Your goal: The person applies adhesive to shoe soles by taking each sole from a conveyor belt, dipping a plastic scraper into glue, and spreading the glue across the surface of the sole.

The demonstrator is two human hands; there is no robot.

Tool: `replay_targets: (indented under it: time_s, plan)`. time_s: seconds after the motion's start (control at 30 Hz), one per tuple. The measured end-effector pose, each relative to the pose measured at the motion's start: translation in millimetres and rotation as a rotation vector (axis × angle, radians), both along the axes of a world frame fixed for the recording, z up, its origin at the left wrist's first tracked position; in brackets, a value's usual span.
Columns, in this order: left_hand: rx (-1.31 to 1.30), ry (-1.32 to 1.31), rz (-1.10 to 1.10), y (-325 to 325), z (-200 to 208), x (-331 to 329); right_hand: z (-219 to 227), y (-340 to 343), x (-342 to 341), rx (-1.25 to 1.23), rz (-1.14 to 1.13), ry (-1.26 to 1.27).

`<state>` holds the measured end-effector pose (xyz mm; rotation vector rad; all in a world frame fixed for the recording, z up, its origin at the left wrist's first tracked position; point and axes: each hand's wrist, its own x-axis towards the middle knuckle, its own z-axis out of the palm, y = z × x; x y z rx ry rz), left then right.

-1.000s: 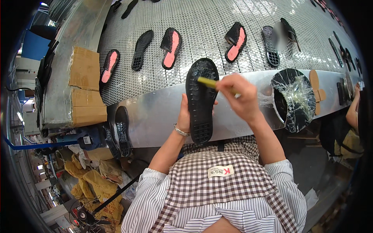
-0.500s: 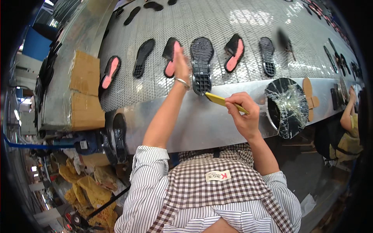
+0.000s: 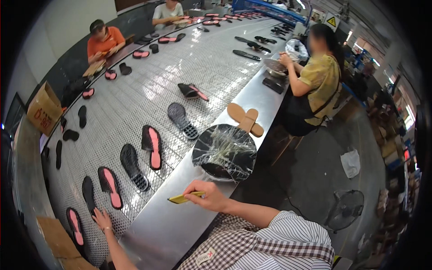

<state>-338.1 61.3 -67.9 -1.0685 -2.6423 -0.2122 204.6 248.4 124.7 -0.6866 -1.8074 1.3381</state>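
Observation:
My right hand (image 3: 208, 195) is closed around a flat yellow-handled brush (image 3: 186, 197), its dark tip pointing left above the metal ledge. My left hand (image 3: 102, 219) has its fingers stretched out, the fingertips at the near end of a black shoe sole (image 3: 88, 191). Beside that sole lies a black slipper with a pink insole (image 3: 110, 188). Further along the row are a black sole with a gridded heel (image 3: 131, 164), another pink-insoled slipper (image 3: 154, 147) and one more gridded black sole (image 3: 181, 120).
A round black pan (image 3: 225, 155) streaked with clear, stringy residue sits on the metal ledge (image 3: 153, 234). Tan sole pieces (image 3: 246, 119) lie behind it. Co-workers sit across the mesh belt and at right, including a person in yellow (image 3: 317, 76). A floor fan (image 3: 345, 209) stands at right.
The view has swung to the right. My right hand has lifted the brush away from the gridded black sole, and my left hand has reached left to another black sole.

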Motion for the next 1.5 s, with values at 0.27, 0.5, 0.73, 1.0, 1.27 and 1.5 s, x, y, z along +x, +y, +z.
replay_targets:
  time_s: [0.27, 0.5, 0.73, 1.0, 1.27, 1.5]
  plan:
    - [-0.161, -0.163, 0.281, 40.1, 103.7, 79.5, 4.5, 5.1, 6.1, -0.01, 0.003, -0.024]
    - [0.008, -0.389, 0.351, 25.4, 74.5, 33.0, 12.5, -6.0, 8.4, -0.044, -0.006, 0.002]
    - [0.977, -0.863, -0.044, 3.3, 135.0, 57.1, 17.4, 12.1, 55.7, 0.117, -0.259, -0.068]
    - [1.047, -1.697, -0.404, 4.1, 192.8, 241.3, 10.1, 35.0, 87.5, -0.015, -0.547, -0.126]
    - [1.097, -2.322, -0.609, 22.6, 180.7, 300.0, -14.4, 39.6, 80.3, 0.239, -0.453, -0.407]
    - [1.063, -2.298, -0.303, 16.9, 170.0, 312.9, -18.5, 41.7, 81.1, 0.009, -0.486, -0.339]
